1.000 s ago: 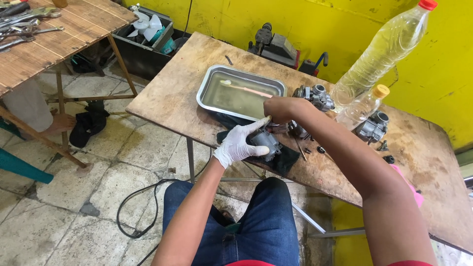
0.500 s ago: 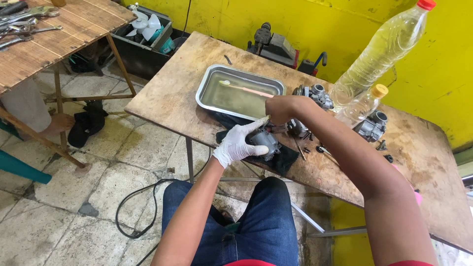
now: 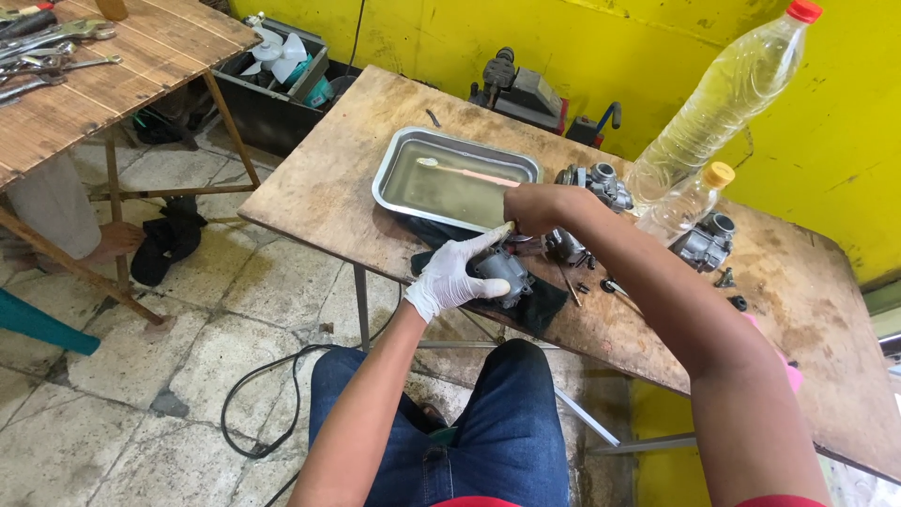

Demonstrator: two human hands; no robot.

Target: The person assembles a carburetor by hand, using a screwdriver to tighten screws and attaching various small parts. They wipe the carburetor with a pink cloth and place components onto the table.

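My left hand [image 3: 454, 273], in a white glove, grips a grey metal carburetor body [image 3: 504, 272] over a dark cloth [image 3: 544, 305] at the near edge of the wooden table [image 3: 338, 178]. My bare right hand [image 3: 532, 207] is closed just above it, fingers pressed to the top of the part; what it pinches is hidden. A metal tray [image 3: 394, 169] of cloudy liquid with a toothbrush [image 3: 466, 173] in it sits just beyond my hands.
More carburetor parts [image 3: 594, 183] [image 3: 706, 240] and small screws lie to the right, beside a large plastic bottle [image 3: 723, 99] and a small one [image 3: 690, 202]. A second wooden bench with wrenches [image 3: 56, 42] stands left. A black cable [image 3: 263, 394] loops on the tiled floor.
Both hands stay on the carburetor body in almost the same place; the right hand has shifted only slightly above it.
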